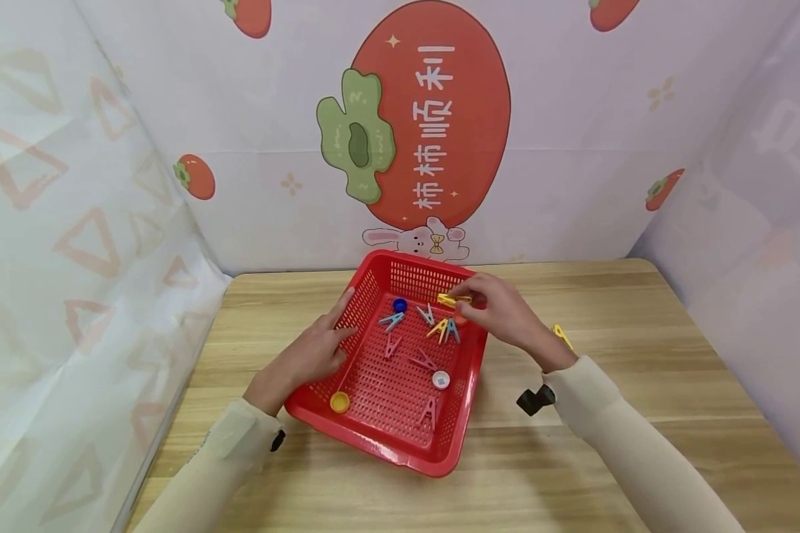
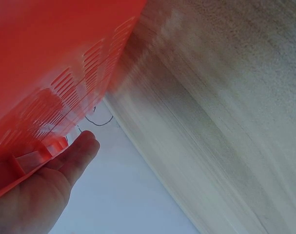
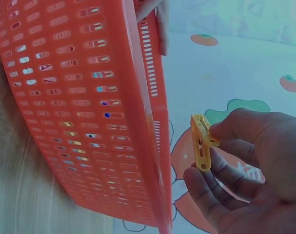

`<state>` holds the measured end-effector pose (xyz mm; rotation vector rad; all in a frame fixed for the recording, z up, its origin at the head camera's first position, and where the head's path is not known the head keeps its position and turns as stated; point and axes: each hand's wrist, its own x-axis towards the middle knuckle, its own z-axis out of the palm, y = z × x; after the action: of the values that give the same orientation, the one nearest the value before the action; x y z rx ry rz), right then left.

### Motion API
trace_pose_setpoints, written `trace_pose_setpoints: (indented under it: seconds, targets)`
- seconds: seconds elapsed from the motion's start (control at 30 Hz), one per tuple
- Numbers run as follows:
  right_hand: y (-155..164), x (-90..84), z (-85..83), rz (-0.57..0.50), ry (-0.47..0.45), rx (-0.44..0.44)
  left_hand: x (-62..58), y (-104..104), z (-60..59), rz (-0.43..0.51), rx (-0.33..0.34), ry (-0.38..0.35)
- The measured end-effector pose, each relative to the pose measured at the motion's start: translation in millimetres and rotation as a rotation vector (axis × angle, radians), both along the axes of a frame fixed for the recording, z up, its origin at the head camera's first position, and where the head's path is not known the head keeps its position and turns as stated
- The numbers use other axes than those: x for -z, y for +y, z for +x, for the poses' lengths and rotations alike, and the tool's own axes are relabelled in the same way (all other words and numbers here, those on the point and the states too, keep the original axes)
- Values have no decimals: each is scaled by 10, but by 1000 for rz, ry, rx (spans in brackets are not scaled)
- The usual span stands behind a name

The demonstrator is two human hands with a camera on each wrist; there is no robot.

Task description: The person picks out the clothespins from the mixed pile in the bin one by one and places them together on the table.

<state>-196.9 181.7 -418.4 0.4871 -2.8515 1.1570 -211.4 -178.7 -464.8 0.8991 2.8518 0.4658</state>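
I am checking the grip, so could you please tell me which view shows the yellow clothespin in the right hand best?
The right wrist view: the yellow clothespin is large and clear, pinched by the right hand. The head view shows it small; the left wrist view misses it.

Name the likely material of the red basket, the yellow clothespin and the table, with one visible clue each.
Red basket: probably moulded plastic, glossy with slotted walls. Yellow clothespin: likely plastic, smooth and uniformly coloured. Table: wood or wood-look laminate, pale streaked grain; which is unclear.
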Motion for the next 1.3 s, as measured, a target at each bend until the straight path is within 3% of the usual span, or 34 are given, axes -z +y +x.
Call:
trace_pose_setpoints:
  seconds: [0.27,0.63,1.3]
  targets:
    - [92,-7,85,-20,63,28,24,-16,-18,3,17,24]
    - [294,-5,179,-80,68,95,10,-22,-18,6,10,1]
    - [694,79,338,-52,135,185,-2,-19,-7,10,0,-19]
